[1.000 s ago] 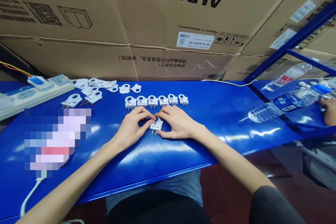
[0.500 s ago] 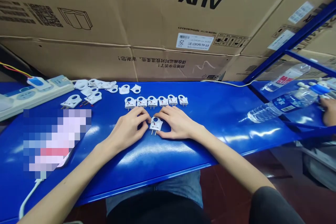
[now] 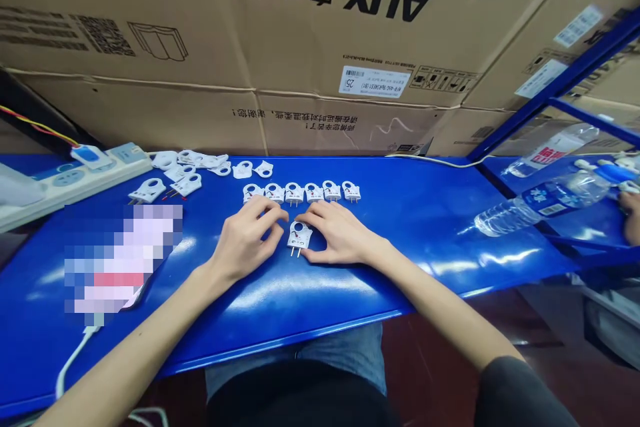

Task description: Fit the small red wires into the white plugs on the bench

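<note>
A white two-pin plug [image 3: 299, 235] lies on the blue table [image 3: 425, 213], pins pointing toward me. My right hand [image 3: 337, 233] rests beside it, its index fingertip and thumb touching the plug's right edge. A small gap separates the plug from my left hand [image 3: 247, 237], which has loosely curled fingers and holds nothing. Just beyond my hands, several more white plugs [image 3: 300, 191] stand in a neat row.
Loose white plug parts [image 3: 190, 163] lie at the back left, next to a power strip [image 3: 70, 180] and a blurred flat object [image 3: 123, 257] with a white cable. A water bottle [image 3: 545, 203] lies at the right, near another person's hand [image 3: 631, 213]. Cardboard boxes [image 3: 300, 47] wall the back.
My left hand has let go of the plug and drawn back slightly to the left. The right hand stays at the plug, which has barely moved.
</note>
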Demonstrator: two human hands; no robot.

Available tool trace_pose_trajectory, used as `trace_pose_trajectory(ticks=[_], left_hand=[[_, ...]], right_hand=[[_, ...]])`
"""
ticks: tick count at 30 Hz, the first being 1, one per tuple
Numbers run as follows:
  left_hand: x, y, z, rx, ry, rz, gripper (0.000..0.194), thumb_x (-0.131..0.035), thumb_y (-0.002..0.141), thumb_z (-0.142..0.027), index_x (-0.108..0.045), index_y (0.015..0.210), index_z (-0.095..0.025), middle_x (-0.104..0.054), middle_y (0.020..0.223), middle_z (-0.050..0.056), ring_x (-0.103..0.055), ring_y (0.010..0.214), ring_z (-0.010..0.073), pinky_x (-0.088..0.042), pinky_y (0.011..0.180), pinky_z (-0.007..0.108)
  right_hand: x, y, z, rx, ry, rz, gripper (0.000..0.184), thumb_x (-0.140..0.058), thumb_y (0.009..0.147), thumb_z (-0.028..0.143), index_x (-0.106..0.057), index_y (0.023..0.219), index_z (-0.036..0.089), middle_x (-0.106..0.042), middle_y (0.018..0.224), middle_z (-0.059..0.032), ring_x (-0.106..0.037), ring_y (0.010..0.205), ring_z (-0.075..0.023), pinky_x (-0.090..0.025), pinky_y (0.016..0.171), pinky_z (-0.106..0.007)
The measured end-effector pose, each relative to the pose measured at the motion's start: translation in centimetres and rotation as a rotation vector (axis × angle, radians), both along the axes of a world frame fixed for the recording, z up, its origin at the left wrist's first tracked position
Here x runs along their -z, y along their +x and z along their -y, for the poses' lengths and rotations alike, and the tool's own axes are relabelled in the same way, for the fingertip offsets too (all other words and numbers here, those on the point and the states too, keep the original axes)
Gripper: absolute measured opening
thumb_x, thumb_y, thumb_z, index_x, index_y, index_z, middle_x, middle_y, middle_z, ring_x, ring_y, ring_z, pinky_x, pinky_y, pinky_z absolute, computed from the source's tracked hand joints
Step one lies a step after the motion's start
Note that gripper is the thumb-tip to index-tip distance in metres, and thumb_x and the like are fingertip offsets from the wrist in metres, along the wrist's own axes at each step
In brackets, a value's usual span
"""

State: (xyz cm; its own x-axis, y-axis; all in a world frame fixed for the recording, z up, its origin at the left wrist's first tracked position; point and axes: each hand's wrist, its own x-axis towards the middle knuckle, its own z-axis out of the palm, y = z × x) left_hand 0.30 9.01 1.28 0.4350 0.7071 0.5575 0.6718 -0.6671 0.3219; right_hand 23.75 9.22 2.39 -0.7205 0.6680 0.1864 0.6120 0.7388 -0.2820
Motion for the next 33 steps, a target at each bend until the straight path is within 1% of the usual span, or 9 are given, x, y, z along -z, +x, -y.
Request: trace_pose_trajectory(ticks=[3, 5, 9, 11, 16, 19, 22, 29, 33], left_hand=[[-0.5, -0.4, -0.2, -0.100, -0.082, -0.031, 0.021, -0.045, 0.095, -0.014, -0.065, 0.097, -0.021, -0.066, 0.099, 0.005, -0.063, 0.096, 0.0201, -0.053, 0.085, 0.033], [-1.3, -1.0, 0.5, -0.157, -0.126, -0.093, 0.022, -0.044, 0.095, -0.017, -0.064, 0.101, -0.021, -0.066, 0.103, 0.007, -0.064, 0.096, 0.0227, -0.053, 0.078, 0.034], [-3.1, -2.4, 4.0, -0.265, -0.176, -0.349, 0.021, -0.046, 0.096, -0.025, -0.063, 0.107, -0.021, -0.067, 0.103, 0.010, -0.063, 0.092, 0.0293, -0.051, 0.066, 0.038], [-3.4, -2.7, 6.2, -0.323, -0.184, -0.327, 0.024, -0.044, 0.100, -0.030, -0.060, 0.115, -0.022, -0.067, 0.107, 0.010, -0.063, 0.096, 0.0296, -0.052, 0.070, 0.040], [-1.3, -2.0, 9.0, -0.476, -0.164, -0.183, 0.024, -0.047, 0.100, -0.030, -0.059, 0.120, -0.023, -0.066, 0.115, 0.011, -0.062, 0.104, 0.0316, -0.052, 0.083, 0.044], [0.5, -1.6, 9.7, -0.492, -0.193, -0.118, 0.028, -0.048, 0.100, -0.030, -0.059, 0.124, -0.020, -0.063, 0.124, 0.016, -0.060, 0.114, 0.0353, -0.052, 0.091, 0.050], [1.3, -1.6, 10.5, -0.482, -0.145, -0.097, 0.028, -0.046, 0.102, -0.031, -0.058, 0.125, -0.021, -0.061, 0.131, 0.017, -0.059, 0.121, 0.0353, -0.053, 0.095, 0.051], [1.2, -1.6, 11.2, -0.466, -0.126, -0.124, 0.032, -0.044, 0.102, -0.029, -0.060, 0.127, -0.017, -0.063, 0.131, 0.019, -0.059, 0.124, 0.0354, -0.054, 0.099, 0.053], [1.5, -1.6, 11.0, -0.489, -0.136, -0.142, 0.035, -0.041, 0.103, -0.029, -0.061, 0.128, -0.014, -0.062, 0.133, 0.020, -0.058, 0.126, 0.0350, -0.052, 0.102, 0.053]], right_hand=[[0.1, -0.2, 0.0, -0.006, 0.003, -0.035, 0.052, -0.071, 0.088, 0.047, -0.061, 0.130, 0.018, -0.064, 0.111, -0.0102, -0.059, 0.103, -0.0268, -0.048, 0.092, -0.042], [0.0, -0.5, 0.0, -0.013, 0.003, -0.072, 0.052, -0.071, 0.088, 0.046, -0.061, 0.131, 0.018, -0.063, 0.111, -0.0099, -0.059, 0.102, -0.0261, -0.049, 0.092, -0.041], [-0.8, -1.5, -0.3, 0.033, 0.043, -0.171, 0.055, -0.069, 0.089, 0.044, -0.058, 0.136, 0.019, -0.062, 0.113, -0.0101, -0.058, 0.103, -0.0258, -0.049, 0.093, -0.041], [-1.6, -2.7, -0.9, 0.067, 0.077, -0.197, 0.056, -0.069, 0.089, 0.043, -0.056, 0.139, 0.021, -0.062, 0.116, -0.0101, -0.057, 0.104, -0.0263, -0.049, 0.093, -0.042], [-3.0, -7.8, -4.3, 0.033, 0.135, -0.123, 0.055, -0.071, 0.088, 0.041, -0.059, 0.137, 0.020, -0.060, 0.126, -0.0108, -0.055, 0.113, -0.0272, -0.047, 0.097, -0.041], [-3.1, -11.1, -6.7, 0.004, 0.119, 0.009, 0.058, -0.070, 0.090, 0.047, -0.059, 0.139, 0.019, -0.060, 0.129, -0.0121, -0.053, 0.117, -0.0275, -0.046, 0.099, -0.042], [-2.8, -13.4, -8.3, -0.005, 0.115, 0.052, 0.056, -0.070, 0.089, 0.051, -0.062, 0.135, 0.020, -0.061, 0.129, -0.0119, -0.053, 0.118, -0.0282, -0.045, 0.100, -0.043], [-1.4, -15.3, -9.0, 0.006, 0.101, 0.162, 0.055, -0.069, 0.088, 0.053, -0.068, 0.130, 0.018, -0.064, 0.125, -0.0142, -0.053, 0.119, -0.0324, -0.046, 0.100, -0.048], [-1.4, -15.4, -8.4, 0.004, 0.116, 0.202, 0.060, -0.068, 0.088, 0.053, -0.064, 0.136, 0.016, -0.061, 0.132, -0.0154, -0.049, 0.124, -0.0345, -0.044, 0.103, -0.050]])
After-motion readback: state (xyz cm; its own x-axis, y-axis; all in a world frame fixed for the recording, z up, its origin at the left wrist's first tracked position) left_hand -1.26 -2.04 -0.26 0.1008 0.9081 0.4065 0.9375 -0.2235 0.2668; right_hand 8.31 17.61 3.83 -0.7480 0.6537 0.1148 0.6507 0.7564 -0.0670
